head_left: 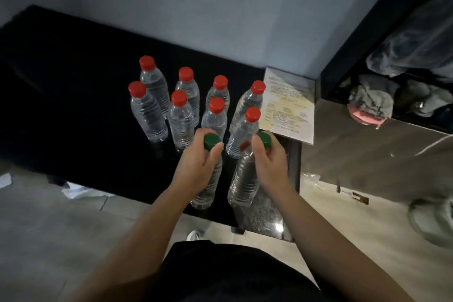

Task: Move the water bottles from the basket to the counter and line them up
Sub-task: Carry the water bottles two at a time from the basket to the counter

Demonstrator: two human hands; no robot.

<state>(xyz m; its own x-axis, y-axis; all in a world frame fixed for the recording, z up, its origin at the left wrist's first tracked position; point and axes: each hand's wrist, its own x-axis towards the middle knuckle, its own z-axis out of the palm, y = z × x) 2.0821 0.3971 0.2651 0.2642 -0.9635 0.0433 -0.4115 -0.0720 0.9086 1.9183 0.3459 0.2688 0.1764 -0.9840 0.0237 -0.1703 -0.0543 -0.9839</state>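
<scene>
Holding one green-cap bottle (207, 179) near its neck, the left hand (199, 167) stands it on the dark desk (73, 110). The right hand (268, 164) grips another green-cap bottle (244, 179) the same way. Eight red-cap bottles (181, 122) stand in two rows behind. They look full and a bit heavy, with thin, smooth sides that squash, so the stiff neck under the cap seems the best place to hold.

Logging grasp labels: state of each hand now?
Left hand: closed on the left green-capped bottle near its neck.
Right hand: closed on the right green-capped bottle near its neck.
</scene>
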